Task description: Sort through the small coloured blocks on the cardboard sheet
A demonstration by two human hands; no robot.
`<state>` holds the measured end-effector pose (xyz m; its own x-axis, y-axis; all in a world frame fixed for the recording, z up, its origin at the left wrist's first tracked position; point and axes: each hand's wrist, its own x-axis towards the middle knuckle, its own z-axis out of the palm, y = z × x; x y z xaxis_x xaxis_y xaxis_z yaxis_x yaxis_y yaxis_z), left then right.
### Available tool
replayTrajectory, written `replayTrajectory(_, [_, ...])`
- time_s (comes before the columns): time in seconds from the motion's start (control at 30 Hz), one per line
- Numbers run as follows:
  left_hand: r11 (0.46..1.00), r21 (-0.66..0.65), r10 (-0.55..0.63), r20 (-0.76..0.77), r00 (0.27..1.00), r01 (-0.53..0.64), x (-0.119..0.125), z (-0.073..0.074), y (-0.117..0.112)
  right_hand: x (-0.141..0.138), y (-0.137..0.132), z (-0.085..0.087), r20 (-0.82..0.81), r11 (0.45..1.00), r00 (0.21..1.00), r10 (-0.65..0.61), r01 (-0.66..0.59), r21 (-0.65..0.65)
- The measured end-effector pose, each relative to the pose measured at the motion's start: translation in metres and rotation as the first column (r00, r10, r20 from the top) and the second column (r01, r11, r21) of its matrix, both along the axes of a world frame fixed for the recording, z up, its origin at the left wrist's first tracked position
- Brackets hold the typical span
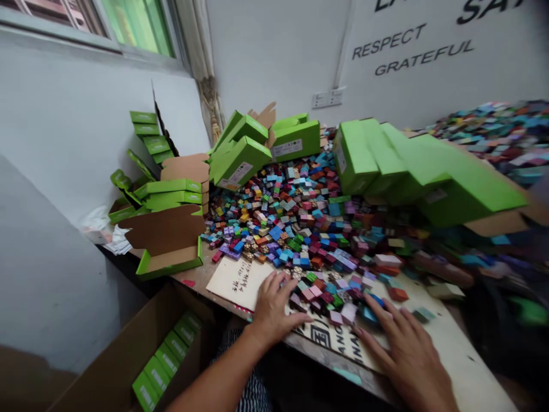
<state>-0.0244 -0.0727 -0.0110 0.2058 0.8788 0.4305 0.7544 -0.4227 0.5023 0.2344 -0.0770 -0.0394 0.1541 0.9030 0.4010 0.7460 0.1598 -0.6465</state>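
Note:
A big heap of small coloured blocks (295,223) covers the middle of a wooden table (454,343). My left hand (272,309) lies flat at the heap's near edge, fingers spread, beside a pale board with writing (238,281). My right hand (407,349) rests palm down on the table to the right, its fingertips touching a blue block (371,313) and the nearest pink and purple blocks. Neither hand holds anything.
Green cartons (412,163) lie stacked at the back right, more green cartons (249,151) at the back left. An open green-and-brown box (165,243) sits at the table's left end. A cardboard box with green packs (163,360) stands on the floor. Wall and window behind.

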Motion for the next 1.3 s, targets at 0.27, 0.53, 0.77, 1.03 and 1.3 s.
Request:
replayTrajectory(0.27, [0.997,-0.08,-0.022,-0.006,1.0,0.021,-0.001,0.002,0.004,0.011,-0.003,-0.005,0.271,0.989,0.961,-0.054,0.014,0.146])
replayTrajectory(0.53, [0.987,-0.157,-0.059,-0.235,0.97,0.022,0.027,0.02,0.013,-0.023,0.014,0.028,0.549,0.964,0.807,0.218,-0.267,0.009])
replayTrajectory(0.77, [0.995,-0.098,0.027,-0.025,0.999,-0.029,0.019,0.029,0.032,-0.015,0.047,0.029,0.325,0.911,0.874,0.363,-0.406,0.074])
replayTrajectory(1.03, [0.995,-0.099,-0.017,-0.171,0.985,0.0,0.021,0.017,0.017,-0.012,0.042,0.015,0.379,0.984,0.922,0.077,-0.131,0.117])
replayTrajectory(1.3, [0.998,-0.043,-0.057,-0.235,0.97,0.048,0.023,0.014,0.022,-0.036,0.043,0.023,0.39,0.929,0.87,0.301,-0.36,0.087])
